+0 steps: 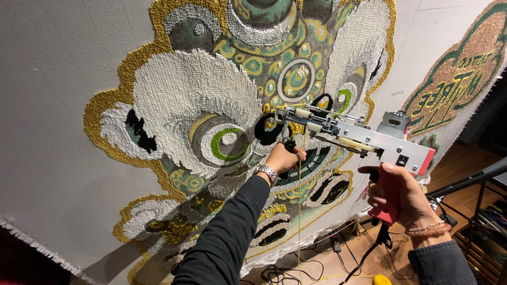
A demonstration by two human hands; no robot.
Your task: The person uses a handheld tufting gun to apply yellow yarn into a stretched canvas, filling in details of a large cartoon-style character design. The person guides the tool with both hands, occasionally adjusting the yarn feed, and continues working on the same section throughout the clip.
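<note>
A tufting gun [364,140] with a grey metal body and red handle points its needle at a stretched grey cloth [58,100]. The cloth carries a tufted lion-dance face [211,100] in white, gold, green and black. My right hand [398,195] grips the red rear handle. My left hand [283,157], with a metal watch at the wrist, is closed around the gun's black front grip close to the cloth. A thin yellow yarn [299,211] hangs down from the gun's front.
A second tufted piece in green and gold [459,79] is on the cloth at upper right. Below, a wooden floor holds black cables [296,272], a yellow yarn ball [381,279] and a dark metal stand [470,182] at right.
</note>
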